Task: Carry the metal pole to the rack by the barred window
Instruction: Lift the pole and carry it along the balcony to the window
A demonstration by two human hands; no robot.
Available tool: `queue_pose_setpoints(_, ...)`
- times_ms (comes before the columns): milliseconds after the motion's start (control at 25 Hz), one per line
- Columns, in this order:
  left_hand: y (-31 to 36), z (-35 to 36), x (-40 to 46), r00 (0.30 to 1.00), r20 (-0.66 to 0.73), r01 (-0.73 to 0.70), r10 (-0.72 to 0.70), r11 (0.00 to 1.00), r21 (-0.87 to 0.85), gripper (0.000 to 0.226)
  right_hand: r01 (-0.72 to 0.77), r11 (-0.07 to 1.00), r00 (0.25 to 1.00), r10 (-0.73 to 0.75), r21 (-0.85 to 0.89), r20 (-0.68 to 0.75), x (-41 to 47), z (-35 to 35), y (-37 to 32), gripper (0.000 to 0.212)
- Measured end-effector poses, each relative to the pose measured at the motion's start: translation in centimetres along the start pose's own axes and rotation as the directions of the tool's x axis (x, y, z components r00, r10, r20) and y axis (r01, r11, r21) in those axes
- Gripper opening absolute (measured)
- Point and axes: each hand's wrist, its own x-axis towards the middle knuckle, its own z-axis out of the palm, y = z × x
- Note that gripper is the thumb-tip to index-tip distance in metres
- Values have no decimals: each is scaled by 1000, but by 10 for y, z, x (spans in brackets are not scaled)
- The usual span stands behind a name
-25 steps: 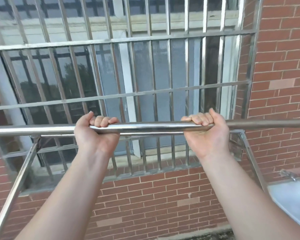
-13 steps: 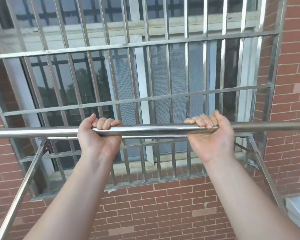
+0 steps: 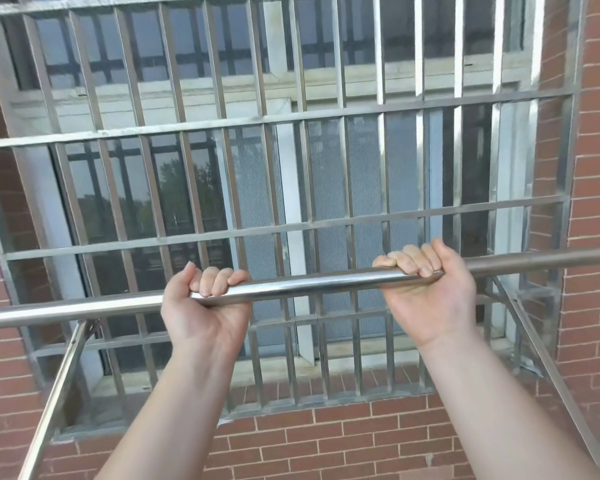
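We are gripping pole (image 3: 309, 284) palms-up: left hand (image 3: 207, 306) and right hand (image 3: 426, 289) both clenching it, holding it crosswise before barred window (image 3: 291, 133), above rack (image 3: 59, 386).

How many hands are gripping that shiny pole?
2: the left hand grips the metal pole left of its middle, the right hand further right; both hold it from underneath.

The pole (image 3: 309, 284) is a shiny round steel tube, nearly level, its right end higher, running out of view both ways. The rack (image 3: 58, 386) is a steel frame whose slanted side rails reach from the barred window (image 3: 291, 174), just beyond the pole.
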Motion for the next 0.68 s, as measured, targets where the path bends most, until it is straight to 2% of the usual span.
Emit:
queue_pose_setpoints(280,-14,-58,-8,999,-47,1,1,999,44,42,-52,999,996,51,0,-68,-16,-62,12,40)
queue_pose_setpoints(680,-15,-86,-17,997,-68,31,-28,999,39,38,-53,998,995,50,-28,-88,-32,-86,19,41)
